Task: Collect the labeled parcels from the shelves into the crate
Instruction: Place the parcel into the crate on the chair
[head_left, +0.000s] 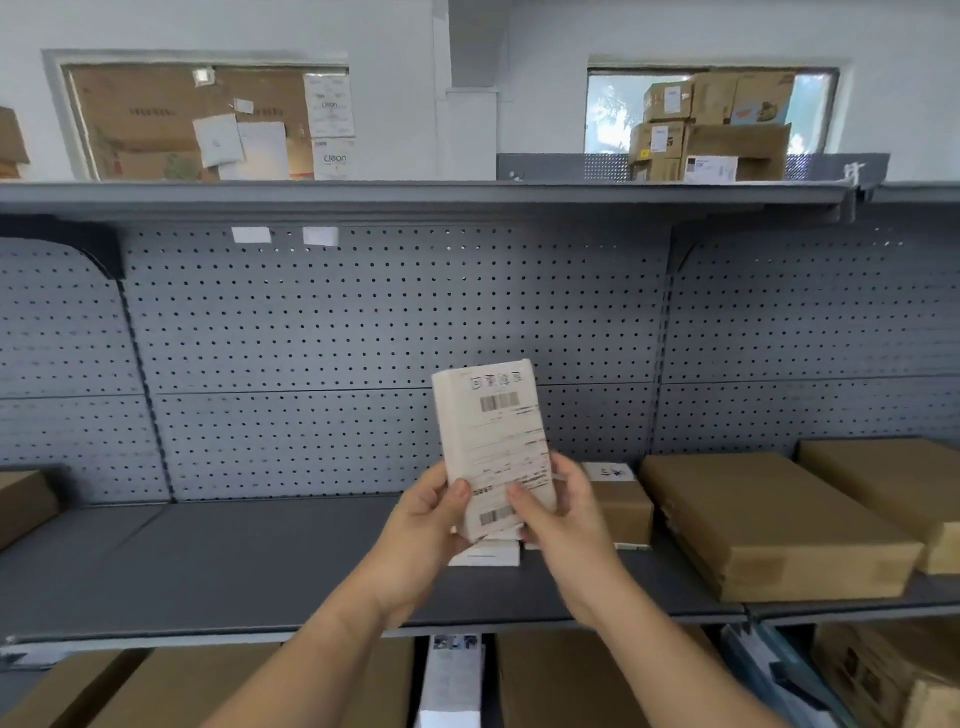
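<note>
Holding one white parcel (493, 441) upright in both hands, the person has it lifted clear of the grey shelf (234, 561), its printed label and barcodes turned toward the camera. The left hand (421, 525) grips the parcel's lower left edge with the thumb pressed on the label. The right hand (561, 519) grips the lower right edge the same way, with its fingers wrapped behind.

The crate is not in view, so how many parcels it already holds cannot be told. I judge this pick to be half done: the parcel is off the shelf but not yet dropped in the crate.

Plenty seems left. Directly below the held parcel a flat white packet (485, 555) lies on the shelf. Just right of the parcel sits a small brown box (621, 499) with a white label on top. Further right of it lie a large brown box (769, 519) and a second one (893, 488) at the frame edge. Far to the left of the parcel is another brown box (23, 501). Below it, on the lower level, more cartons (561, 680) stand beside a tall white package (452, 686). Whether each of these carries a label cannot be read from here.
</note>
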